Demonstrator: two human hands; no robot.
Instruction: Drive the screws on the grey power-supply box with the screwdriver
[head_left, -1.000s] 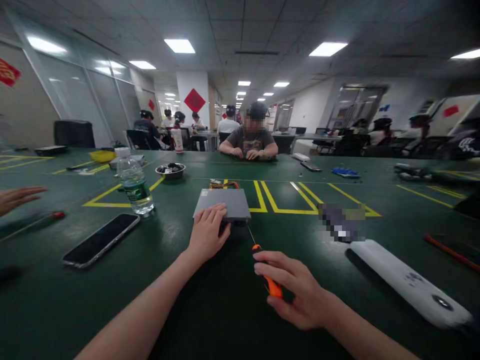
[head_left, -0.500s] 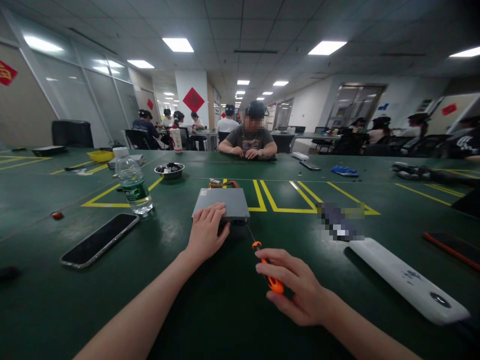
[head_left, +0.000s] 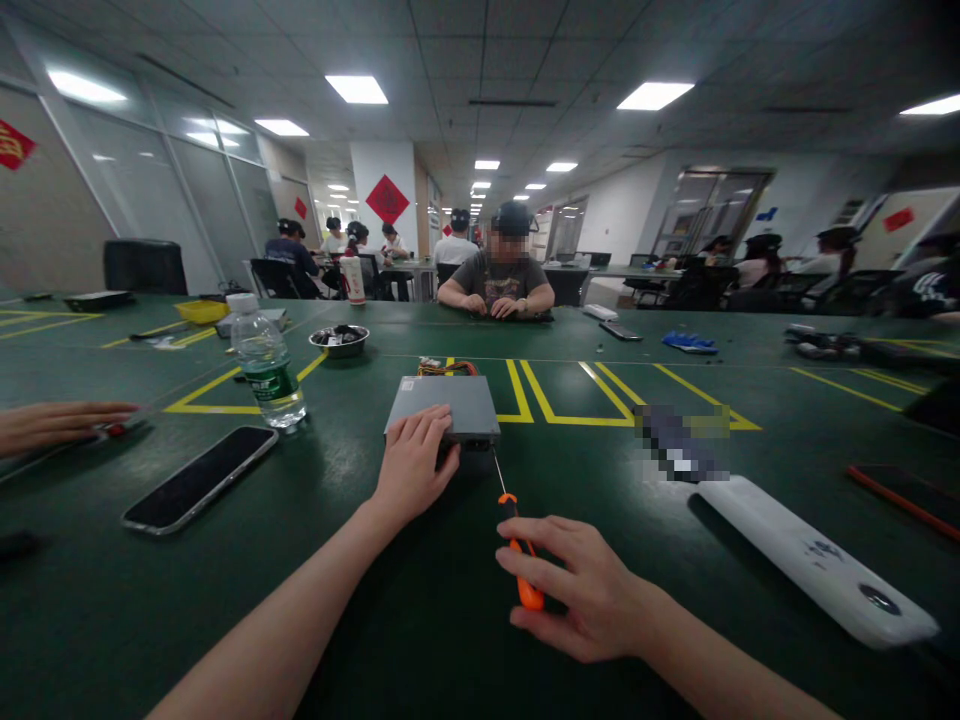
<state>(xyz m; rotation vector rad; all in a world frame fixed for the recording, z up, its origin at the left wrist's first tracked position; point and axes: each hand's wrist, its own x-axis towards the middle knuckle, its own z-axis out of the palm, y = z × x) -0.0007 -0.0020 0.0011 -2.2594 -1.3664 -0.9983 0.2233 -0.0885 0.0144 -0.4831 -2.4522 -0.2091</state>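
A grey computer power supply [head_left: 469, 398] lies on the green table, its coloured cables [head_left: 450, 368] bunched at the far side. My left hand [head_left: 416, 455] grips its near left part, fingers over the top and thumb against the front face. In my right hand [head_left: 581, 580] is an orange and black screwdriver [head_left: 529, 592], held between fingers and thumb. Its thin shaft slants up to the lower right corner of the power supply's front. Whether the tip sits in a screw is too small to tell.
A water bottle [head_left: 271, 370] and a phone [head_left: 201, 480] are at left, near another person's hand [head_left: 64, 425]. Behind stands a metal bowl [head_left: 339, 342] of small parts. A long white device [head_left: 817, 560] lies at right. Across the table sits a person [head_left: 499, 275].
The screwdriver handle has swung left and a little towards me, my right hand with it. Another person's hand has come in at the left edge. My left hand and the power supply stay put.
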